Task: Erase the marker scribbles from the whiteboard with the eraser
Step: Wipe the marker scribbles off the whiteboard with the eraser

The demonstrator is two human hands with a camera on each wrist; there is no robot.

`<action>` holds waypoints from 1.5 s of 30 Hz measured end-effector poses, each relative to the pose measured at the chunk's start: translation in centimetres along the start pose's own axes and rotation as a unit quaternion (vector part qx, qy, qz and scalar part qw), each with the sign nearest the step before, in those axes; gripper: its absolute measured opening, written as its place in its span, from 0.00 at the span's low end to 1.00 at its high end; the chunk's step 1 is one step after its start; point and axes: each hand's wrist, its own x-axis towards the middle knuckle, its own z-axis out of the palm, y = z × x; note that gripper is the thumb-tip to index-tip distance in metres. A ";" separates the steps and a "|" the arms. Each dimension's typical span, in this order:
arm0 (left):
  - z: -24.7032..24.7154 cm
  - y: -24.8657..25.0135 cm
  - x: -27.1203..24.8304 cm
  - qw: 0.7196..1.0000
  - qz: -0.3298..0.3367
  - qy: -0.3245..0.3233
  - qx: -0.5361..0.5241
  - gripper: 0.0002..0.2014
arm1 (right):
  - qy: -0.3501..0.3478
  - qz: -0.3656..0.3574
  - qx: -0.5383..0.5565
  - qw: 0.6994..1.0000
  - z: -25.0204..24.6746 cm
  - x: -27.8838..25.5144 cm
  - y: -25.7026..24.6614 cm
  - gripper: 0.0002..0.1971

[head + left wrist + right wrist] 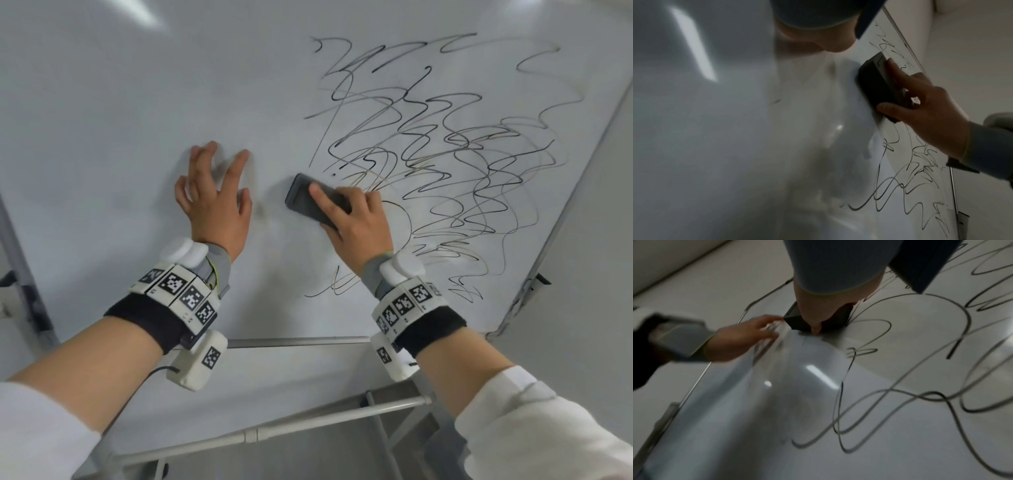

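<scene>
The whiteboard (120, 102) fills the head view. Black marker scribbles (445, 154) cover its right half. My right hand (356, 222) grips a dark rectangular eraser (306, 200) and presses it flat on the board at the left edge of the scribbles. In the left wrist view the eraser (877, 87) sits under the right hand (931, 116), thumb on its lower edge, a finger along its back. The right wrist view shows the eraser (797, 321) under the right hand (818, 311). My left hand (214, 198) rests on the bare board to the eraser's left, fingers spread and straight.
The board's metal frame edge (565, 212) runs down the right side. Below the board are the stand's grey bars (308, 425). A clamp (534, 284) sits on the right frame. The board's left half bears no marks.
</scene>
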 end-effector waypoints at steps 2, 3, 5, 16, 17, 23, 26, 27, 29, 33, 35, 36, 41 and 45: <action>0.0 0.3 0.6 1.000 0.000 -0.019 0.001 0.27 | -0.020 -0.033 0.003 0.999 0.2 -0.7 -0.2 0.28; -0.1 0.4 0.8 1.000 0.003 -0.025 0.004 0.28 | -0.030 -0.044 0.005 0.999 0.1 -0.6 0.0 0.28; -0.3 0.6 1.5 0.999 0.006 -0.035 0.013 0.28 | -0.036 -0.044 0.003 0.998 -0.6 0.3 0.8 0.27; -0.3 0.5 2.2 0.999 -0.001 -0.047 0.018 0.29 | -0.037 -0.006 -0.013 0.999 -1.1 2.1 0.6 0.26; -0.3 0.5 2.2 0.999 -0.001 -0.047 0.017 0.29 | -0.042 -0.020 -0.017 0.999 -1.1 2.2 0.8 0.26; -0.5 0.6 2.1 0.999 -0.002 -0.045 0.017 0.29 | 0.013 0.136 -0.037 0.990 -2.6 5.5 2.2 0.31; -0.4 0.6 2.1 0.999 -0.004 -0.044 0.014 0.29 | 0.010 0.130 -0.046 0.990 -2.0 5.8 0.9 0.30; -0.4 0.6 2.1 0.999 -0.004 -0.041 0.011 0.29 | 0.005 0.116 -0.038 0.992 -1.7 5.7 0.3 0.30; -0.3 0.6 2.1 0.999 -0.005 -0.036 0.008 0.29 | -0.013 0.074 -0.028 0.997 -1.2 5.4 -0.6 0.30; -0.3 0.7 2.2 1.000 -0.010 -0.028 -0.001 0.29 | -0.016 0.049 -0.039 0.998 -1.6 6.0 0.3 0.30; -0.4 0.8 2.3 1.000 -0.013 -0.025 -0.002 0.29 | 0.003 0.108 -0.046 0.993 -2.1 6.8 1.3 0.31; -0.4 0.8 2.3 1.000 -0.014 -0.023 0.000 0.29 | 0.010 0.138 -0.050 0.989 -2.3 7.3 1.6 0.31; -0.2 0.9 2.8 1.000 -0.014 -0.003 0.019 0.29 | 0.010 0.158 -0.057 0.986 -1.9 7.6 0.2 0.30; 0.0 1.1 3.2 1.000 -0.018 0.012 0.023 0.28 | -0.034 0.058 -0.068 0.995 -1.2 6.4 -1.1 0.29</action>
